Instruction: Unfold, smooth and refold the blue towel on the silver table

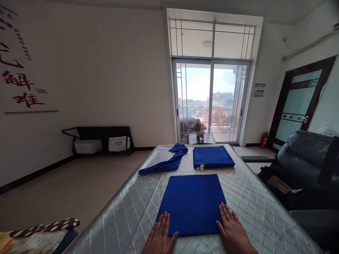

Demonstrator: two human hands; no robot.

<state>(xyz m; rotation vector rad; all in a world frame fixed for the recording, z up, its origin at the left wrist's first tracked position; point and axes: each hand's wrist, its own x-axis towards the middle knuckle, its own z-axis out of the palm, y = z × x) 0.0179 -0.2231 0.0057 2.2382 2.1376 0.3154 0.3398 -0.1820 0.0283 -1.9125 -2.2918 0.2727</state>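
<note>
A flat blue folded cloth [193, 204], nearly square, lies on the quilted mattress [127, 211] in front of me. My left hand [160, 234] rests at its near left corner, fingers stretched out and touching the edge. At the right edge lies my right hand [232, 225], flat, with its fingertips on the cloth's side and the thumb apart. Beyond it sits a thicker blue folded stack [213, 157] with a white tag at its near edge. A loose, twisted blue cloth [169, 162] lies to the left of that stack.
A black armchair [299, 165] stands close along the right side of the mattress. Past the far end is a small table [202, 140] with a plant and a bottle, before sliding glass doors. Patterned bedding [39, 236] shows at lower left; a black rack [103, 132] stands by the wall.
</note>
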